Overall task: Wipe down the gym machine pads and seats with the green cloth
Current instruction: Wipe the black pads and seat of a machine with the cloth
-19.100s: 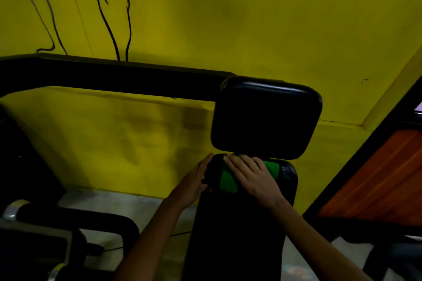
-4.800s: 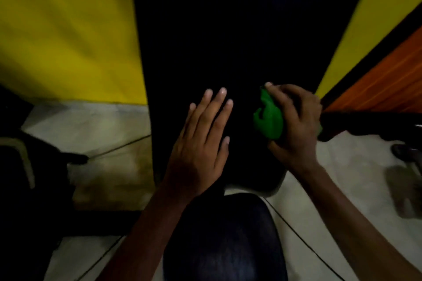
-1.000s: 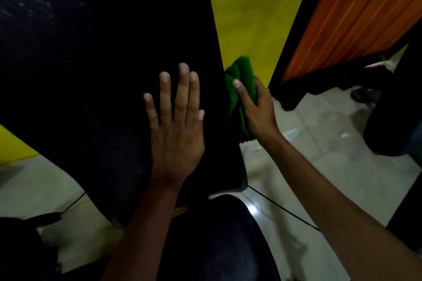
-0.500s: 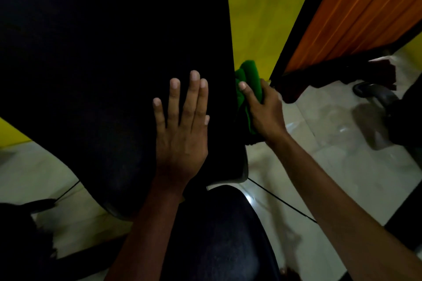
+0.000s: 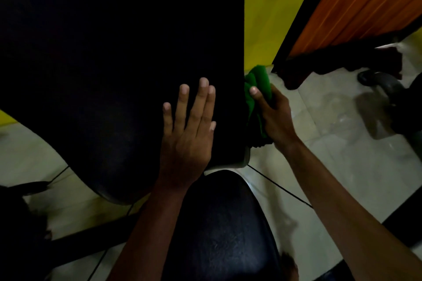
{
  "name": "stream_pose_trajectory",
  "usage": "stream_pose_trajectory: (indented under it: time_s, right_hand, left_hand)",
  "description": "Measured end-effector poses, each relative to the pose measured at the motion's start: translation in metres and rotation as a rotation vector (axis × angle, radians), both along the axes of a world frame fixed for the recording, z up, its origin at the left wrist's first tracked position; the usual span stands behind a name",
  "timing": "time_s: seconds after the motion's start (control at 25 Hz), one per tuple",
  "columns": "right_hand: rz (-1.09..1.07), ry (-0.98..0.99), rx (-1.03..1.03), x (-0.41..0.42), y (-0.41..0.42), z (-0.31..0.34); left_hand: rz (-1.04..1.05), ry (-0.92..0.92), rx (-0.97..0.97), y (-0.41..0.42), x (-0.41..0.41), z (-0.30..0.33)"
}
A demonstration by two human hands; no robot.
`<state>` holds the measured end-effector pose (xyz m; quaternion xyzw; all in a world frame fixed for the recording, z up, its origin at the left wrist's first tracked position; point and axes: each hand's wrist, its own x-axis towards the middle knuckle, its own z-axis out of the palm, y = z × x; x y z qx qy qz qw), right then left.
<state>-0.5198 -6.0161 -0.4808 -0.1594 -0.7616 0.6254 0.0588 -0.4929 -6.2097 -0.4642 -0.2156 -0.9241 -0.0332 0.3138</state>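
Cloth (image 5: 257, 96), green and bunched, sits against the right side edge of the back pad (image 5: 118, 57), gripped by the right hand (image 5: 275, 118). The thumb lies across the front of the cloth with its nail showing, while the other fingers curl around behind it, out of sight. A dark fold of cloth hangs below the hand, near the pad's lower right corner.

The left hand (image 5: 189, 134) lies flat on the face of the pad, fingers straight and close together, pointing up, holding nothing. It rests near the pad's lower right part, just beside the edge where the cloth is pressed.

The pad is black, wide and fills most of the upper left of the view. Below it, between the two forearms, is the black seat (image 5: 223, 230), its surface faintly glossy and creased.

Behind the pad's right edge is a yellow wall (image 5: 269, 13), then a black frame strip and an orange ribbed panel (image 5: 356, 2). The floor (image 5: 331, 155) is pale tile with a thin dark cable running across it under the right forearm. Dark machine parts stand at the far right and lower left, too dim to make out.
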Motion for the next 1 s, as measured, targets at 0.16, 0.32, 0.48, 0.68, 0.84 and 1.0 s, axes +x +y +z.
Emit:
stream_pose_trajectory:
  time_s: [0.16,0.32,0.48,0.68,0.84,1.0]
  right_hand:
    - [-0.037,-0.191,-0.009,0.024,-0.001,-0.043]
    - [0.062,-0.437,0.124,0.039,0.008,-0.070]
    - [-0.023,-0.198,0.039,0.027,0.005,-0.056]
    - [-0.079,-0.301,0.006,0.043,-0.002,-0.083]
    - [-0.008,-0.398,0.080,0.042,0.005,-0.084]
    - [-0.080,-0.139,-0.058,0.040,0.003,-0.075]
  left_hand:
    - [0.010,0.025,-0.013,-0.001,-0.002,-0.005]
    - [0.006,0.019,0.013,0.001,0.002,-0.012]
    - [0.001,-0.037,0.024,-0.004,0.010,-0.029]
    - [0.019,-0.048,0.049,-0.003,0.013,-0.040]
    - [0.027,-0.107,0.069,-0.001,0.026,-0.051]
    - [0.032,-0.150,0.082,0.000,0.028,-0.057]
